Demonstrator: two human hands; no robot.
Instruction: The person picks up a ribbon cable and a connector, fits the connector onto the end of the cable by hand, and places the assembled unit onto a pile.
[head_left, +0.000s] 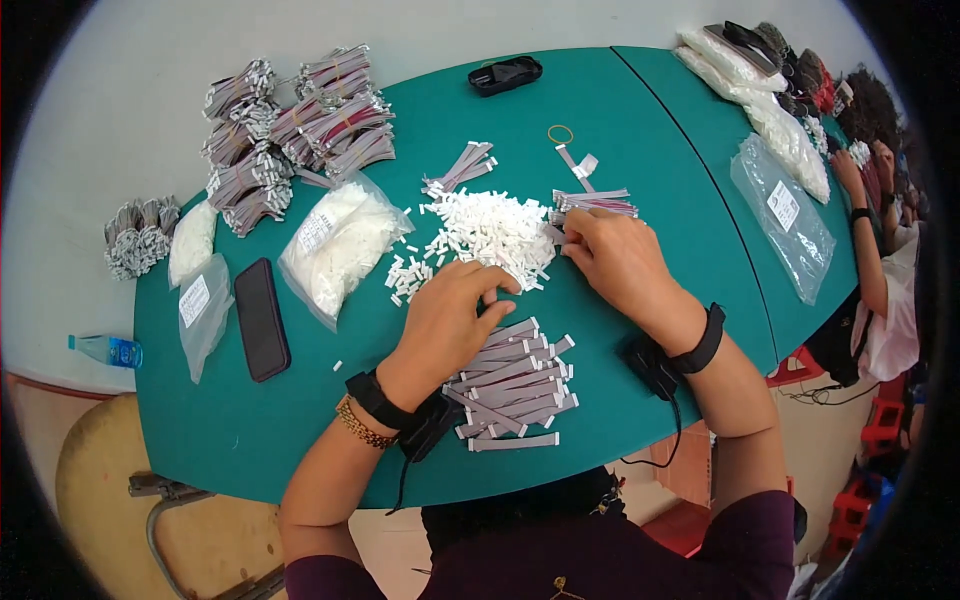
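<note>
My left hand [450, 318] is curled at the near edge of a loose heap of small white plastic pieces [490, 232]. Its thumb and fingers are drawn together, and whatever lies between them is too small or hidden to make out. Right of the heap, my right hand [622, 262] pinches at the end of a flat grey ribbon cable [553, 234], partly covered by the fingers. Just beyond it lies a small stack of ribbon cables [598, 199]. Below my left hand is a pile of grey ribbon cables with white ends [515, 385].
Bundled ribbon cables [300, 125] are stacked at the far left. Beside them lie a bag of white pieces [340, 245] and a dark phone [262, 320]. A black case [505, 75], rubber band [560, 134] and clear bag [783, 215] lie farther off. Another person's arm [868, 240] shows at right.
</note>
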